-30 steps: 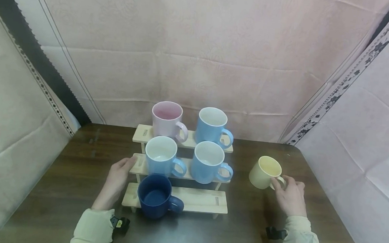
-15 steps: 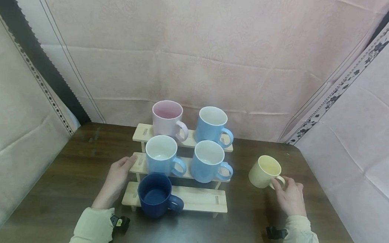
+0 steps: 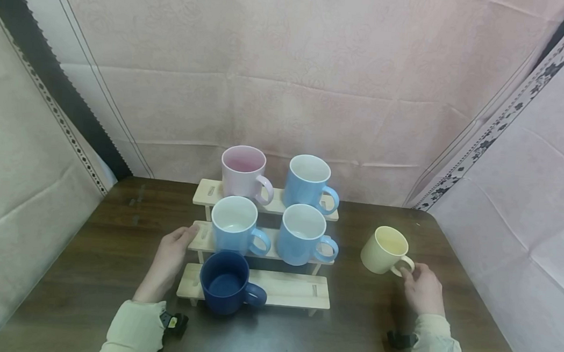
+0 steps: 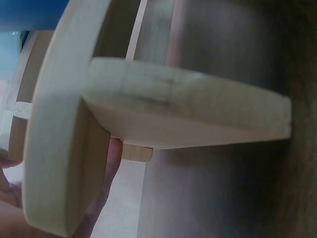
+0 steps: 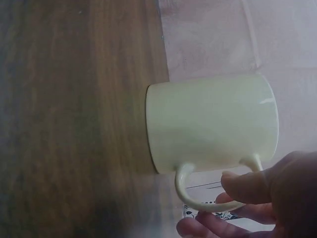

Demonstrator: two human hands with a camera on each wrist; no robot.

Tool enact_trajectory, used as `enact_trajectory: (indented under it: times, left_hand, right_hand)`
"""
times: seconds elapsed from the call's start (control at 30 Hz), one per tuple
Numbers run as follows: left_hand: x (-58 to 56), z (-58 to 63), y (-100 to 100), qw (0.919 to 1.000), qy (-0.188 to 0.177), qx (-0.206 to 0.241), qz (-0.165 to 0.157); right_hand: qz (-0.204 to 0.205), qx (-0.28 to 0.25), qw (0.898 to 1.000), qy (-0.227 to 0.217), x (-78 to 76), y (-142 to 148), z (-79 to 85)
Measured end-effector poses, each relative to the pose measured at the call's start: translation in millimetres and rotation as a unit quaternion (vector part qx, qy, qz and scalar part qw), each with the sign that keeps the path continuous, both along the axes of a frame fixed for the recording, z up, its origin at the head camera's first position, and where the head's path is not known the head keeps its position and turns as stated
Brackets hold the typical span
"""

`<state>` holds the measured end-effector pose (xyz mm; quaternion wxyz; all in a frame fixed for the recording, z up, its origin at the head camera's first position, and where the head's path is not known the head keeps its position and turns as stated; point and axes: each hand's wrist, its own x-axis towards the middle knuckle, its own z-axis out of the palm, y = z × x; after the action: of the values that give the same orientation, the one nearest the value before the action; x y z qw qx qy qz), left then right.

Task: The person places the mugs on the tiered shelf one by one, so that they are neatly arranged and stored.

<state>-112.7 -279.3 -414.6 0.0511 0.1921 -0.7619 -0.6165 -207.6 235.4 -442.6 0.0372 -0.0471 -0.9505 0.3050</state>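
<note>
A pale yellow mug (image 3: 384,251) stands upright on the table at the right, its handle towards my right hand (image 3: 424,289). The thumb and fingers (image 5: 247,187) of that hand pinch the handle (image 5: 182,186), thumb on the near side. My left hand (image 3: 169,260) grips the left end of the middle board of a three-tier wooden rack (image 3: 287,288); boards hide part of it in the left wrist view. On the rack stand a pink mug (image 3: 238,181), light blue mugs at top right (image 3: 302,191), middle left (image 3: 230,237) and middle right (image 3: 297,247), and a dark blue mug (image 3: 223,296) below.
The dark wooden table (image 3: 350,325) carries everything, with bare wood between rack and yellow mug. Pale cloth hangs (image 3: 316,92) enclose the back and sides. A dark device (image 3: 176,324) is strapped to each wrist.
My right hand has drawn back slightly to the right, its fingers now at the outer edge of the handle. The yellow mug and my left hand stay in place.
</note>
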Motion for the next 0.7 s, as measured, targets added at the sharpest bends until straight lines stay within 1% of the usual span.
enact_trajectory:
  times: [0.17,0.37,0.53,0.7]
  left_hand:
    - [0.3,0.4,0.7,1.0,-0.003,-0.001,0.0]
    - [1.5,1.8,-0.4,0.9996,-0.023,0.003,-0.016]
    - [1.7,1.9,-0.6,0.9996,-0.023,0.005,-0.017]
    - [1.4,1.5,-0.3,0.9996,-0.022,0.007,-0.015]
  right_hand:
    - [0.003,0.005,1.0,-0.002,0.5,3.2,-2.6]
    - [0.001,-0.001,1.0,-0.007,3.0,2.6,-2.3]
    - [-0.002,-0.004,1.0,0.005,4.6,0.8,-3.1]
    - [-0.008,-0.005,0.999,0.031,7.5,0.0,-7.7]
